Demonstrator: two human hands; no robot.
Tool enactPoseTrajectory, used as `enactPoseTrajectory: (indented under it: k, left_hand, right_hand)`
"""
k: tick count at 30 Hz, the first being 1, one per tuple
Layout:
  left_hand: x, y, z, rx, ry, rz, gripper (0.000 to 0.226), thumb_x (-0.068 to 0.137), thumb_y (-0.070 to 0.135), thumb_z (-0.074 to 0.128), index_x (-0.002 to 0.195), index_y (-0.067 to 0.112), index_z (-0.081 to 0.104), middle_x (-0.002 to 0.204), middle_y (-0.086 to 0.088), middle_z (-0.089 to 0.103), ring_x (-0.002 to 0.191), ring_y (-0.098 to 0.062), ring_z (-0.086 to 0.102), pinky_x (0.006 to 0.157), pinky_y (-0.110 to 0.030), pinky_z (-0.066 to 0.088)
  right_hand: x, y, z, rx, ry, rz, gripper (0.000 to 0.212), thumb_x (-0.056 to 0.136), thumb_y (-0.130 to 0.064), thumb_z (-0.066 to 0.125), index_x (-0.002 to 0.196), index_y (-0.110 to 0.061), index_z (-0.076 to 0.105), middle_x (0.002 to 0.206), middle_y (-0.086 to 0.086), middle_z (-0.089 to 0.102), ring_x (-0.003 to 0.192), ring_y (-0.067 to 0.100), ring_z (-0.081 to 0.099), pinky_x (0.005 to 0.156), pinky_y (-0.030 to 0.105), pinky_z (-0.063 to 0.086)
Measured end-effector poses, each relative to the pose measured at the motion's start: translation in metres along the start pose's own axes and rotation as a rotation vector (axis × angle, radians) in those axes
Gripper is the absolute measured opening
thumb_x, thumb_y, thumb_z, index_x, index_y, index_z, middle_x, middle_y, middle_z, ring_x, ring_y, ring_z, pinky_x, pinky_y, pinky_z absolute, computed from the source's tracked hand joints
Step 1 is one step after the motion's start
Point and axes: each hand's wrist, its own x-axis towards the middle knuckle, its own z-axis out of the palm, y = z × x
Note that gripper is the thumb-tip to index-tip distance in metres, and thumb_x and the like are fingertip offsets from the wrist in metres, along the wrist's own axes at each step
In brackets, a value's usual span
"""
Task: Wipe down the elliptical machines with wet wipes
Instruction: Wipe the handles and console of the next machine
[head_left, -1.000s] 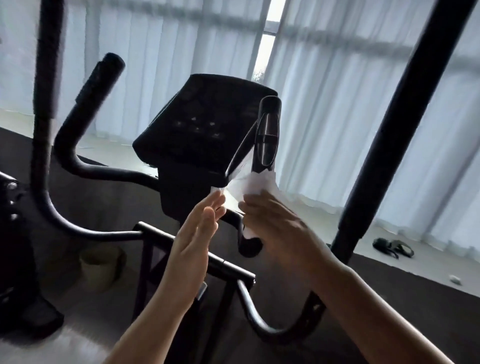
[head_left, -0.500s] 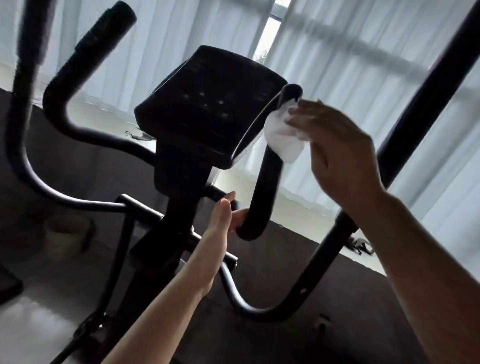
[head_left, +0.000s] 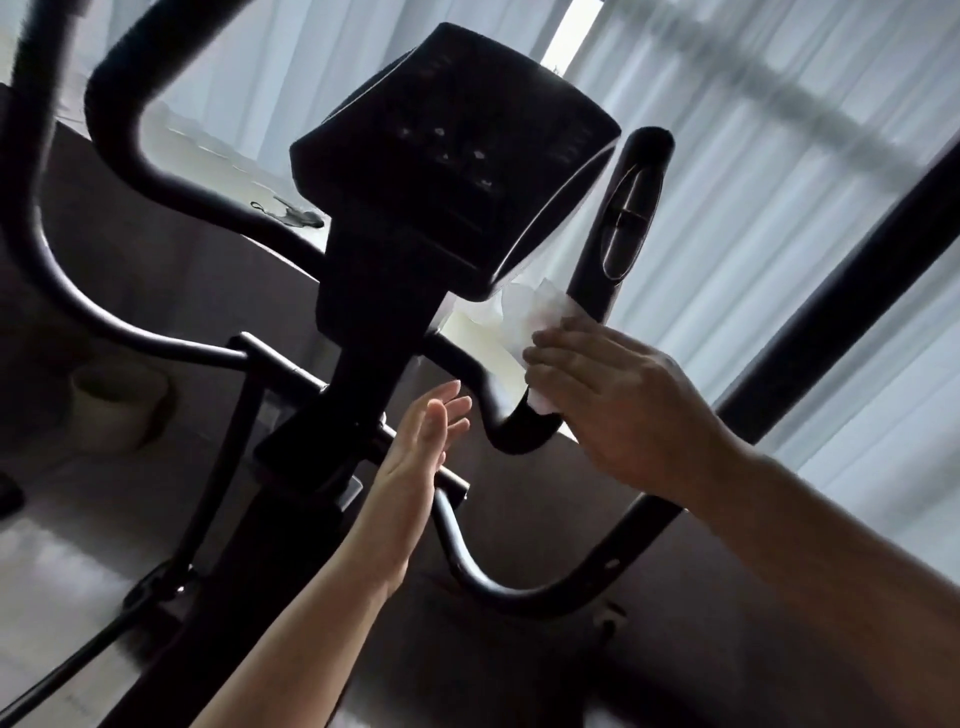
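moved down since half a second ago: right hand (head_left: 618, 400) with the wipe (head_left: 530, 322), from the top of the inner grip (head_left: 626, 218) to its lower bend, just above the curl at the bottom. now pressing the wipe against the grip there, fingers (head_left: 550, 358) curled over it and clamped on the cloth, a loose flap standing up toward the console (head_left: 457, 171). left hand (head_left: 426, 441) lifted a little as well, hovering just beside the bend, fingers straight and slightly apart, holding nothing and seemingly touching nothing, though contact with the crossbar (head_left: 291, 364) behind it cannot be ruled out. likely mid-stroke on this one grip, with the console, the left grip (head_left: 109, 119) and the long moving arm (head_left: 852, 291) showing no sign either way of having been wiped; much of the job probably left. risks from here: only part of the wipe bearing on the tube, so the far side of the bend and the inside of the curl easily skipped unless wrapped round and twisted; loose flap apt to snag under the console edge or fold over on itself, cutting the wet area; oval sensor plate higher on the grip possibly left streaked by a single fast pass. strong backlight from the curtains (head_left: 753, 182) leaving the black parts in near silhouette, so missed patches hard to spot. small pale bin (head_left: 119, 405) on the floor at the far left, well apart from both hands.
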Motion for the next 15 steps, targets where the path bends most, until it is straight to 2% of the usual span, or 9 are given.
enactPoseTrajectory:
  k: [4, 6, 9, 12, 14, 15]
  left_hand:
    - [-0.002, -0.004, -0.001, -0.015, 0.040, -0.013, 0.045, 0.087, 0.061, 0.037, 0.125, 0.043, 0.052, 0.127, 0.017, 0.063, 0.117, 0.004, 0.058, 0.107, -0.028, 0.036]
    - [-0.003, -0.003, 0.000, -0.022, 0.074, -0.017, 0.038, 0.094, 0.061, 0.041, 0.124, 0.041, 0.054, 0.124, 0.015, 0.064, 0.116, 0.003, 0.059, 0.105, -0.029, 0.039]
    - [-0.006, -0.008, 0.002, -0.061, 0.170, -0.060, 0.024, 0.099, 0.037, 0.046, 0.117, 0.033, 0.060, 0.119, 0.012, 0.065, 0.113, -0.002, 0.061, 0.099, -0.030, 0.047]
    - [-0.018, -0.020, 0.006, -0.071, 0.316, -0.072, 0.022, 0.101, 0.017, 0.050, 0.103, 0.028, 0.069, 0.107, 0.013, 0.069, 0.104, -0.005, 0.063, 0.092, -0.031, 0.052]
    - [-0.024, -0.024, 0.011, -0.126, 0.300, -0.091, 0.024, 0.100, 0.013, 0.050, 0.101, 0.024, 0.071, 0.098, 0.010, 0.072, 0.097, -0.008, 0.065, 0.086, -0.029, 0.055]
    - [-0.025, -0.024, 0.014, -0.209, 0.220, -0.122, 0.023, 0.100, 0.016, 0.048, 0.106, 0.021, 0.070, 0.102, 0.008, 0.073, 0.100, -0.008, 0.067, 0.081, -0.027, 0.057]
  right_hand:
    - [-0.019, -0.035, 0.015, -0.002, 0.020, -0.022, 0.025, 0.097, -0.006, 0.051, 0.093, 0.000, 0.075, 0.104, 0.015, 0.073, 0.104, 0.028, 0.069, 0.102, 0.042, 0.049]
    - [-0.031, -0.051, 0.029, -0.040, -0.023, -0.103, 0.027, 0.097, -0.006, 0.049, 0.092, -0.002, 0.075, 0.103, 0.015, 0.074, 0.102, 0.028, 0.069, 0.103, 0.042, 0.048]
    - [-0.050, -0.069, 0.051, -0.168, -0.156, -0.198, 0.038, 0.100, -0.006, 0.039, 0.092, -0.006, 0.076, 0.102, 0.013, 0.074, 0.102, 0.027, 0.068, 0.111, 0.040, 0.040]
    - [-0.055, -0.074, 0.054, -0.117, -0.166, -0.168, 0.028, 0.097, -0.007, 0.047, 0.097, -0.005, 0.075, 0.106, 0.012, 0.073, 0.106, 0.027, 0.067, 0.110, 0.039, 0.041]
    - [-0.052, -0.074, 0.047, -0.019, -0.111, -0.111, 0.024, 0.097, -0.007, 0.051, 0.099, -0.005, 0.075, 0.110, 0.011, 0.072, 0.110, 0.025, 0.066, 0.110, 0.039, 0.041]
    - [-0.049, -0.073, 0.042, 0.032, -0.092, -0.088, 0.023, 0.098, -0.008, 0.052, 0.102, -0.004, 0.074, 0.113, 0.010, 0.071, 0.115, 0.024, 0.064, 0.111, 0.038, 0.040]
